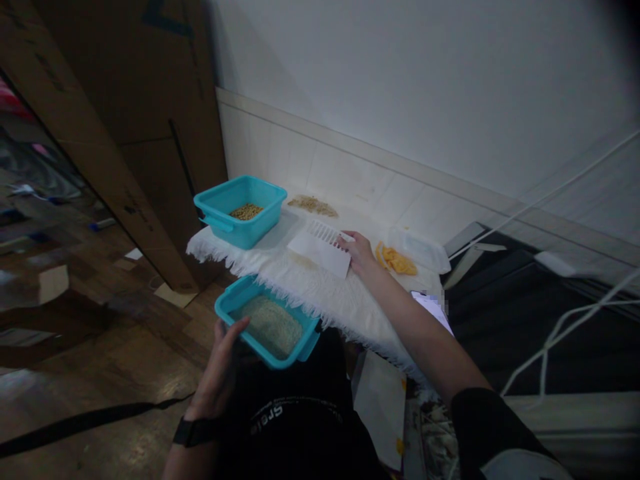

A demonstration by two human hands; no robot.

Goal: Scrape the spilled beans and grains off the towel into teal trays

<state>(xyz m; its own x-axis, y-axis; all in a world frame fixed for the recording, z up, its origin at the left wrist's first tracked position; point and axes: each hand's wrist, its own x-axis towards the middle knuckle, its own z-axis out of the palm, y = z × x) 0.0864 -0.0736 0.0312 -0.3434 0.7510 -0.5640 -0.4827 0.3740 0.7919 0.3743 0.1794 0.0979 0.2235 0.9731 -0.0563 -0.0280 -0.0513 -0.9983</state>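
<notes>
"What has the left hand [220, 370] got?"

"The near turquoise tub [261, 349], held just below the table's edge. The thumb hooks over its rim; I can't make out where the other fingers sit. Pale grains [273, 325] cover its bottom."

"And the right hand [357, 250]?"

"Reaching over the fringed white cloth [360, 303], with fingers closed on one end of a white slotted panel [320, 252]. The row of slots runs along the side toward the wall."

"There's a second turquoise tub [250, 233], isn't there?"

"Yes, standing on the cloth's left end, with tan pellets [247, 212] in it. Just beside it, near the wall, lies a loose patch of scattered grains [314, 205]."

"What's over on the right?"

"A crumpled yellow cloth [395, 259] near the right hand, a clear plastic container [420, 247] just beyond, and a lit phone [433, 310] at the edge."
</notes>
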